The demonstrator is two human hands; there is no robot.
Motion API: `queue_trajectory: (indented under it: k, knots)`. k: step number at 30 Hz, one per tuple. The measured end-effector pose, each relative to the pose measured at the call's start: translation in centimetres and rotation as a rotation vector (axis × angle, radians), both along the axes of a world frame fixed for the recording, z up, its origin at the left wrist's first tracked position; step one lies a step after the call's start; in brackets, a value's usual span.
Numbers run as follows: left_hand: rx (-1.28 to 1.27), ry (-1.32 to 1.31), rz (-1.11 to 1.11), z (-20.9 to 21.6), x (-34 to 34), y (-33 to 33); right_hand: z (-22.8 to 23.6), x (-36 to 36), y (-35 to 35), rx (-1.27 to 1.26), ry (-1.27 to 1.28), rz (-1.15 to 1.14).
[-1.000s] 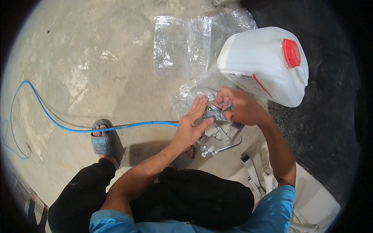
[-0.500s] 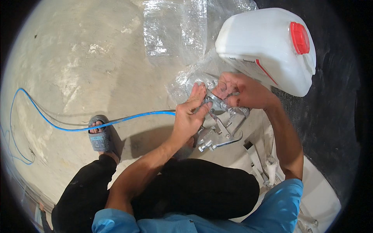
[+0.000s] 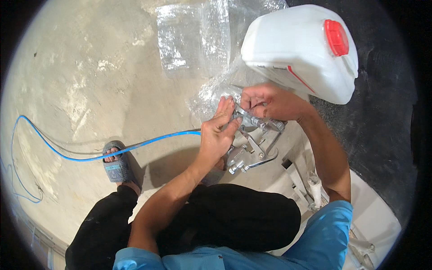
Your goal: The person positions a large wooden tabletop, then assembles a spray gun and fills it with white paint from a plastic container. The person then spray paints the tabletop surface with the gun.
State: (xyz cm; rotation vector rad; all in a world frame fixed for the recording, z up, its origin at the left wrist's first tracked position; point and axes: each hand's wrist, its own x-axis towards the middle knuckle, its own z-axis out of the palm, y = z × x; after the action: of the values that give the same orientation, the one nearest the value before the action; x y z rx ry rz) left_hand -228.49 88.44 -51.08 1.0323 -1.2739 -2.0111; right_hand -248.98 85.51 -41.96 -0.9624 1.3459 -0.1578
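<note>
A silver metal spray gun (image 3: 254, 147) is held in front of my knees, its curved trigger and handle angled toward me. My left hand (image 3: 216, 130) grips it from the left side, with the thumb laid across the metal. At the far end of the gun, the bent fingers of my right hand (image 3: 275, 104) close around the fittings. Whatever small part they pinch is hidden behind them. A blue hose (image 3: 144, 142) runs in from the left and disappears behind my left wrist.
A large white plastic jug (image 3: 288, 42) with a red cap (image 3: 336, 38) stands just beyond my right hand. Clear plastic wrap (image 3: 191, 42) lies on the concrete floor ahead. Metal parts (image 3: 300, 182) are by my right knee, next to a pale curved edge. My slippered foot (image 3: 118, 164) is at left.
The whole view has shifted slightly, so the jug and plastic sit a little further left. Both hands keep their hold on the spray gun; the right fingers have shifted only slightly.
</note>
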Motion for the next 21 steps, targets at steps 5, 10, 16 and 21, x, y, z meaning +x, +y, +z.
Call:
queue_trajectory:
  k: [5, 10, 16, 21]
  knots:
    - [0.037, 0.007, -0.017, 0.0, -0.2, -0.3, 1.5, 2.0, -0.8, -0.154, 0.230, 0.087]
    - [-0.045, 0.023, -0.067, -1.4, -0.1, -0.3, 2.6, 4.7, 1.0, -0.500, 0.650, 0.467]
    - [-0.411, -0.125, -0.109, -2.2, 0.2, 0.1, 3.1, 7.0, 3.4, -0.790, 0.812, 0.436]
    - [-0.480, -0.023, -0.262, -3.0, 0.2, -1.2, 3.0, 7.7, 2.3, -0.577, 0.765, 0.520]
